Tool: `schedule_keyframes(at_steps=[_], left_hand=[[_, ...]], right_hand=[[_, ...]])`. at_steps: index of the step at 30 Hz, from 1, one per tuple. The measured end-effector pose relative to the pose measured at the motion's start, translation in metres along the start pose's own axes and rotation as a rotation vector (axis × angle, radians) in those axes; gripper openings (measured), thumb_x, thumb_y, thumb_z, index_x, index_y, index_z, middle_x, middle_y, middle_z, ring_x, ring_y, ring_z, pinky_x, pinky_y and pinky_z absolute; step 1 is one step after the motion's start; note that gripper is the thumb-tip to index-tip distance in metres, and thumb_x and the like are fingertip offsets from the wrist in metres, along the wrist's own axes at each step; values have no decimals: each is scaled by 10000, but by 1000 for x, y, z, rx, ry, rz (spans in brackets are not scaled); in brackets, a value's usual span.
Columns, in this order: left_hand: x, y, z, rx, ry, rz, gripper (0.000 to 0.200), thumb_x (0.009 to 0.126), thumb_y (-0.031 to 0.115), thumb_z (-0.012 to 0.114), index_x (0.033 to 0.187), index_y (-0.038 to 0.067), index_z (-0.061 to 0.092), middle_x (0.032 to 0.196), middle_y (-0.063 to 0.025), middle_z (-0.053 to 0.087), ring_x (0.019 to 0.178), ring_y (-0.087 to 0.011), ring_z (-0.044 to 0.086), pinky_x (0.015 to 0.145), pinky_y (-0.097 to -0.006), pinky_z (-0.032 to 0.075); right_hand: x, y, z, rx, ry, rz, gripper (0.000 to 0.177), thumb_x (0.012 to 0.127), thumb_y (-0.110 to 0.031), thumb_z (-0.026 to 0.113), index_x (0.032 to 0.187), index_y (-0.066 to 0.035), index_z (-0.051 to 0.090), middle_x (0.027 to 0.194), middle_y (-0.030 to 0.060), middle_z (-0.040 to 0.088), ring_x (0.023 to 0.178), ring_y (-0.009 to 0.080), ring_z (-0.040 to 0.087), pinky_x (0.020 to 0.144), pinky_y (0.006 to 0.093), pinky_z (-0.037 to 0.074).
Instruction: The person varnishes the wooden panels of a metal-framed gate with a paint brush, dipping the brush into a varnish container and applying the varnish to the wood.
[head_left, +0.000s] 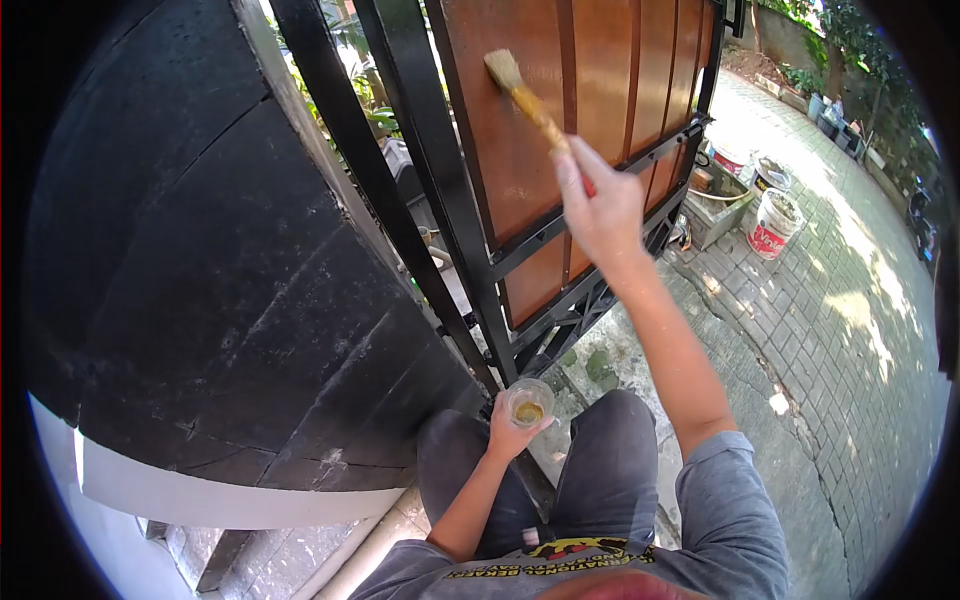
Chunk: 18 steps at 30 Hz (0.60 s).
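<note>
In the head view, my right hand (601, 208) is closed around the handle of a paintbrush (535, 108), reaching up and forward. The brush's pale bristles lie over the upper left of a brown wooden panel (600, 75), which has a glossy sheen in places. Black metal bars (410, 120) frame the panel. Low between my knees, my left hand (513, 430) grips a clear plastic cup (528, 402) with a little amber liquid at its bottom.
A dark curved wall (200, 270) fills the left side. At the right, paint buckets (775, 225) stand beside a grey trough (720, 205) on the paved driveway (850, 340). Plants and more containers line the far right edge.
</note>
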<state>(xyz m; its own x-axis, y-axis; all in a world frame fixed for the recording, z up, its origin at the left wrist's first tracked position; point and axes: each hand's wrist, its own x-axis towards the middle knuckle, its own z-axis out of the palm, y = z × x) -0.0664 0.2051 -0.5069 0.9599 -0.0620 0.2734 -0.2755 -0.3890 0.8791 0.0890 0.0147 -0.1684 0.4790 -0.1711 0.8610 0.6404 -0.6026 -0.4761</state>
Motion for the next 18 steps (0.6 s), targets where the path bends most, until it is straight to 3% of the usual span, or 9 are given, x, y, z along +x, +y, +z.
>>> schedule_keyframes(at_steps=[2, 5, 8, 11, 14, 18], left_hand=[[2, 1, 3, -46, 5, -17, 645, 667, 313, 982, 1148, 29, 660, 1147, -133, 636, 1082, -320, 650, 950, -408, 525], [5, -3, 5, -25, -29, -20, 697, 684, 275, 989, 1214, 46, 599, 1157, -95, 695, 1086, -214, 680, 968, -370, 530], [4, -5, 5, 7, -61, -15, 717, 676, 281, 994, 1224, 49, 594, 1159, -89, 690, 1089, -212, 676, 976, -371, 527], [4, -7, 6, -1, -95, 34, 735, 671, 295, 997, 1230, 52, 587, 1166, -89, 685, 1096, -211, 672, 980, -372, 523], [2, -13, 9, -35, -112, 38, 721, 671, 296, 996, 1228, 47, 611, 1178, -93, 680, 1100, -223, 672, 975, -374, 524], [6, -1, 5, 46, -163, 107, 688, 669, 286, 992, 1215, 41, 652, 1179, -98, 673, 1104, -244, 673, 971, -377, 525]], right_hand=[[-37, 20, 18, 18, -57, 42, 249, 996, -210, 696, 1194, -60, 707, 636, 221, 587, 553, 387, 639, 494, 434, 468], [-77, 32, 18, -50, -65, 44, 262, 976, -205, 728, 1154, -15, 699, 640, 200, 614, 549, 368, 656, 516, 415, 498], [-72, 15, 0, 15, -39, 92, 260, 975, -204, 733, 1144, -9, 699, 668, 188, 637, 564, 345, 667, 539, 389, 513], [-50, 11, -3, 141, -16, 77, 272, 1001, -174, 693, 1219, -19, 646, 636, 112, 582, 523, 210, 555, 549, 317, 459], [-26, -7, 4, 355, 86, 225, 321, 1012, -157, 665, 1300, -42, 581, 627, 80, 539, 546, 157, 493, 564, 299, 433], [-22, 7, 19, 280, -17, 202, 316, 1026, -147, 642, 1323, -68, 571, 628, 68, 550, 549, 142, 490, 568, 286, 428]])
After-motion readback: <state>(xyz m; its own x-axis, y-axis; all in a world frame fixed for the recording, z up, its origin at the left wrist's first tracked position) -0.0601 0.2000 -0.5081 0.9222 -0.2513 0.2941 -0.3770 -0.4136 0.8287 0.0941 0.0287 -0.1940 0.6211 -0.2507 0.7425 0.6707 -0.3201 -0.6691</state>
